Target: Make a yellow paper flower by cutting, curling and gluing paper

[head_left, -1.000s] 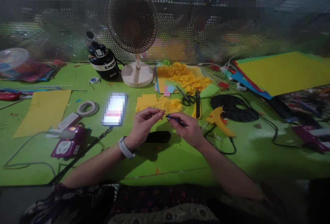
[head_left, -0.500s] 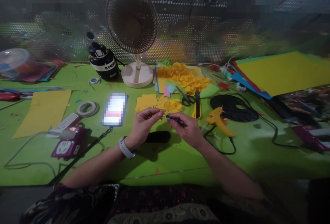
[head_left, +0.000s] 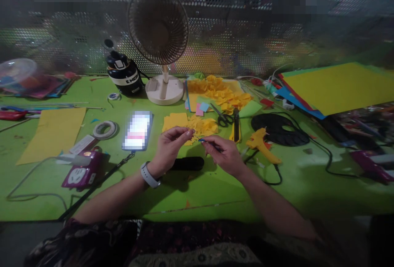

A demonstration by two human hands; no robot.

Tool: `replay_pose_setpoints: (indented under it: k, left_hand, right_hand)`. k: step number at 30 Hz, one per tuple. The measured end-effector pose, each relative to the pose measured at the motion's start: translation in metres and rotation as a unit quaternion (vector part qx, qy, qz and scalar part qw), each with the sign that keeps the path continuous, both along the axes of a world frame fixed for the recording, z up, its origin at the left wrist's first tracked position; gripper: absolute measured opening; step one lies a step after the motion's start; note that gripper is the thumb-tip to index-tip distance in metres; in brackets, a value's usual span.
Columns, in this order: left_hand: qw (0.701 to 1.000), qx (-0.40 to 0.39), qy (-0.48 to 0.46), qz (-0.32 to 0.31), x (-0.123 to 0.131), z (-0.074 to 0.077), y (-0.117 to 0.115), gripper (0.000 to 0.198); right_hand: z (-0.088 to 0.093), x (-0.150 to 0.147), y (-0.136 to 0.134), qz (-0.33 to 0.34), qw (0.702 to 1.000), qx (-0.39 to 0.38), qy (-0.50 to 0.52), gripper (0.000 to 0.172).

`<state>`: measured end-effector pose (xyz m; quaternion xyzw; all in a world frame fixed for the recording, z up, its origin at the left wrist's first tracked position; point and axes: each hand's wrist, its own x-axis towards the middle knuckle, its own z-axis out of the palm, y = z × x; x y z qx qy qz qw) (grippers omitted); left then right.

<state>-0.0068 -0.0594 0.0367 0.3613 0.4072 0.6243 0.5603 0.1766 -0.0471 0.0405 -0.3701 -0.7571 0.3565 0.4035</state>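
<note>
Left hand (head_left: 170, 146) pinches a thin piece (head_left: 196, 137), too small to identify, right hand (head_left: 226, 154) clamps a slim blue-tipped item (head_left: 201, 140): brace wrists, use small moves, align tips.

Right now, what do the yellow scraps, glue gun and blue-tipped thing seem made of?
Yellow scraps: probably matte paper, from their thin, flat pieces.
Glue gun: likely plastic, given its even yellow, molded-looking body; gloss unclear.
Blue-tipped thing: perhaps plastic, from its solid color, but the right hand covers much of it and the finish is too small to tell.
</note>
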Motion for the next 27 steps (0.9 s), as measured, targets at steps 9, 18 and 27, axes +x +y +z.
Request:
replay_pose_setpoints:
  k: [9,18,27]
  left_hand:
    - [1.0,-0.006,-0.008,0.005,-0.0019,0.0023,0.0012,0.02]
    - [1.0,-0.015,-0.007,0.017,-0.0022,0.0031,0.0028,0.023]
    - [1.0,-0.011,-0.012,0.025,-0.0022,0.0025,0.003,0.024]
  right_hand:
    - [-0.0017,0.0008,0.0009,0.005,1.0,0.0,-0.008,0.019]
    - [-0.0026,0.0008,0.0006,-0.015,1.0,-0.001,-0.021,0.019]
    - [-0.0031,0.0015,0.0012,-0.03,0.998,0.025,-0.039,0.018]
